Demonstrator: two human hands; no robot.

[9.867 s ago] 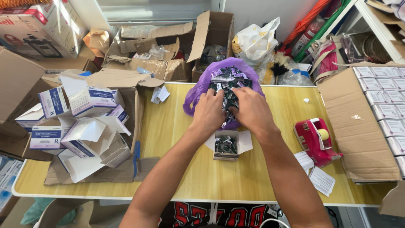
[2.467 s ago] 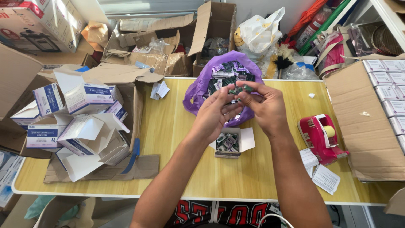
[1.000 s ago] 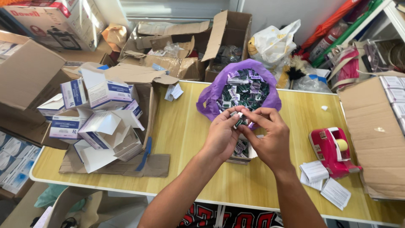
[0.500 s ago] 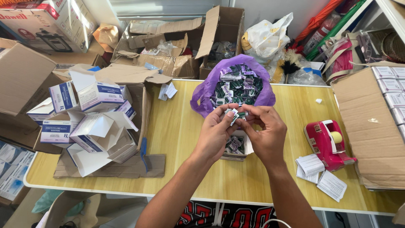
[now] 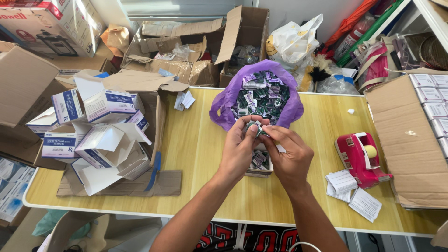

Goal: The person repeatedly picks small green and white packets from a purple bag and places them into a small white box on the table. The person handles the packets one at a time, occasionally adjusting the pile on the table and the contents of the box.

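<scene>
Taking the small open box (image 5: 259,161) at the table's middle as the landmark: well to its left, white-and-blue cartons (image 5: 95,126) are lying jumbled on flattened brown cardboard (image 5: 119,184), their flaps gaping.

Just above the small open box, the left hand (image 5: 240,149) is curling its fingers around a little bundle of foil packets (image 5: 255,127), thumb and forefinger pinching it shut. The right hand (image 5: 291,156) is meeting it from the other side, fingertips nipping the same bundle, the rest of the hand loosely bent.

Doing this well probably means squaring the packets edge to edge while gripping lightly, since the foil looks slick and crinkly, then lowering them flat into the box.

Behind the box, a purple plastic bag (image 5: 224,105) is sagging open, full of the same glossy green and purple squares. To the right, a hard pink tape dispenser (image 5: 361,158) is sitting beside folded white paper slips (image 5: 354,196).
</scene>
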